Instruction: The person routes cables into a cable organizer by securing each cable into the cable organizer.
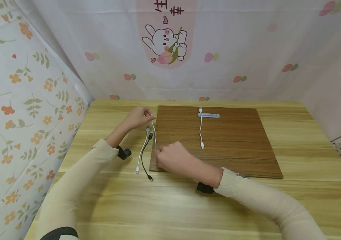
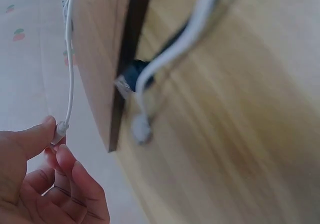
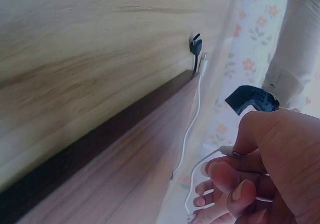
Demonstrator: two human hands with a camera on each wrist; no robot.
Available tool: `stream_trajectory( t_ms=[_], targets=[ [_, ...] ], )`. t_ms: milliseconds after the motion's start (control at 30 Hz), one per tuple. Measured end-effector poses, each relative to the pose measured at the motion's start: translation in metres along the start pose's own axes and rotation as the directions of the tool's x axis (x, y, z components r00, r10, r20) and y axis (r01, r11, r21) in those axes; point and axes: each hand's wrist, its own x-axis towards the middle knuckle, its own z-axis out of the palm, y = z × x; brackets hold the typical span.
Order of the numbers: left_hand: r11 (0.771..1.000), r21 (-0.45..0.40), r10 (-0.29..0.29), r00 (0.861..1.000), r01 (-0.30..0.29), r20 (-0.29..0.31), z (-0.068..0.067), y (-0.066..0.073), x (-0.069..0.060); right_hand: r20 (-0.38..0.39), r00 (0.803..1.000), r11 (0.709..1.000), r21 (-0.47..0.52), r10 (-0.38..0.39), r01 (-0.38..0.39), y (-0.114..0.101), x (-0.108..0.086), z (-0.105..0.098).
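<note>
A short white charging cable (image 1: 154, 132) hangs between my two hands beside the left edge of the brown board. My left hand (image 1: 138, 118) pinches its upper end between thumb and fingers; the white plug (image 2: 60, 131) shows in the left wrist view. With thumb and forefinger, my right hand (image 1: 173, 158) holds the other plug (image 3: 229, 151), over the board's front left corner. To the left on the table lie a second white cable (image 1: 142, 150) and a black cable (image 1: 142, 162). Another white cable (image 1: 201, 130) runs down from a pale slotted cable clip (image 1: 211, 115) on the board.
The brown wooden board (image 1: 236, 143) lies on a light wood-grain table (image 1: 158, 206). Printed cloth (image 1: 242, 43) hangs behind the table, with flowered cloth (image 1: 17, 100) on the left. A black wrist mount (image 1: 124, 153) sits at the left wrist.
</note>
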Motion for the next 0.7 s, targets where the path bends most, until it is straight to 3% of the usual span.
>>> stream_trajectory(
  t_ms=[200, 700],
  targets=[
    [0.999, -0.017, 0.029, 0.999, -0.03, -0.012, 0.005, 0.016, 0.013, -0.026, 1.0, 1.0, -0.011, 0.015, -0.015, 0.009, -0.012, 0.0],
    [0.996, -0.028, 0.082, 0.996, -0.083, -0.029, 0.022, 0.042, 0.045, 0.066, 0.992, 0.994, -0.027, 0.11, -0.108, 0.03, -0.035, -0.007]
  ],
)
